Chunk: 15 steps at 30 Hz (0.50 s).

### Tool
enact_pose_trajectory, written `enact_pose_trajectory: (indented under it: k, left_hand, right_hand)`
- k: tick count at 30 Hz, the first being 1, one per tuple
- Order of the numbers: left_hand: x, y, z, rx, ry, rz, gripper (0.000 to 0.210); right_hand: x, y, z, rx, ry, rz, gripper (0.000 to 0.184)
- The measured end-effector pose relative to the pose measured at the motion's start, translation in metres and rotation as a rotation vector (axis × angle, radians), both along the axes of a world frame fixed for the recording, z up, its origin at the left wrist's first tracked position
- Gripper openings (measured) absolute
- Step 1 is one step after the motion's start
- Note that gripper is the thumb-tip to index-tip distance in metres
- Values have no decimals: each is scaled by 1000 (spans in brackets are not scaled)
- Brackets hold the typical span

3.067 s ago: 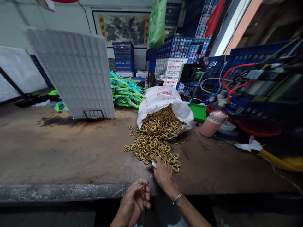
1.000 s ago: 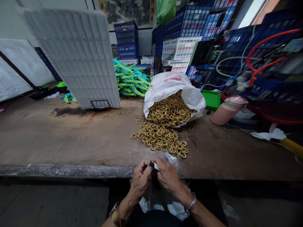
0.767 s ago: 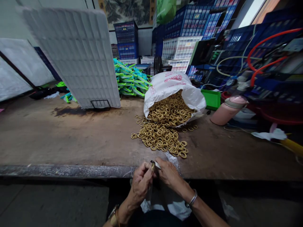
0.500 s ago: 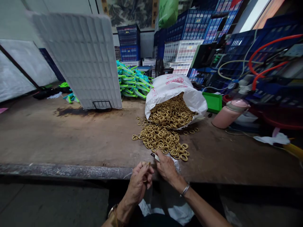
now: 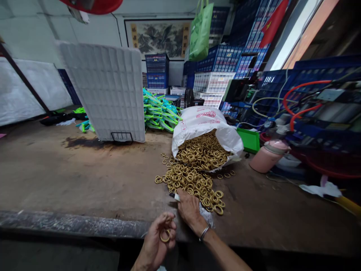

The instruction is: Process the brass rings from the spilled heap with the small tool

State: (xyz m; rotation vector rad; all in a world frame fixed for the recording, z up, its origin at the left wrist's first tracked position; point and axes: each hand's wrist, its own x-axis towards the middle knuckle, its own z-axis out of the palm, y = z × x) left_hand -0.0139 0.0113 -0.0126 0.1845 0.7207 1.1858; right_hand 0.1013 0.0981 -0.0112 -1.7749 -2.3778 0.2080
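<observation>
My left hand (image 5: pixel 158 241), palm up with curled fingers, holds a gold-coloured ring (image 5: pixel 165 235) just off the table's front edge. My right hand (image 5: pixel 191 210) reaches over the near side of a loose pile of similar rings (image 5: pixel 187 177). Between its fingers is a small tool with a white body and a dark tip (image 5: pixel 175 196), pointing left. Its fingertips are partly hidden, so whether they also touch a ring I cannot tell. Behind the pile, a white woven sack (image 5: pixel 201 117) lies on its side with rings spilling from its mouth.
A white ribbed panel (image 5: pixel 105 90) stands at the left on the brown table (image 5: pixel 84 180). Bright green and blue pieces (image 5: pixel 159 113) are heaped behind. To the right are a green tray (image 5: pixel 248 140), a pink bottle (image 5: pixel 269 156) and red hoses (image 5: pixel 299 94). Crates (image 5: pixel 214 81) are stacked at the back.
The view has tilted up. My left fingers have loosened from a pinch, showing the ring in the palm. My right hand has shifted left along the pile's near edge, still with the small tool.
</observation>
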Motion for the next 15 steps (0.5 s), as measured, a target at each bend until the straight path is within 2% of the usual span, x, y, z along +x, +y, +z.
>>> enact_pose_trajectory:
  k: [3,7,10,13,15]
  left_hand:
    - [-1,3,1,-62,-44,23,19]
    - [1,9,2,-109,100,64,26]
    - [2,17,-5,-55,285,62,40]
    - [4,28,-17,46,541,75,54]
    - [5,35,-24,147,657,72,52]
  right_hand:
    - [1,1,-3,5,35,-3,27]
    - [6,-1,-2,-9,120,2,31]
    - [13,-4,4,-52,249,35,34]
    - [22,-8,11,-115,416,124,22]
    - [26,-11,14,-171,501,159,13]
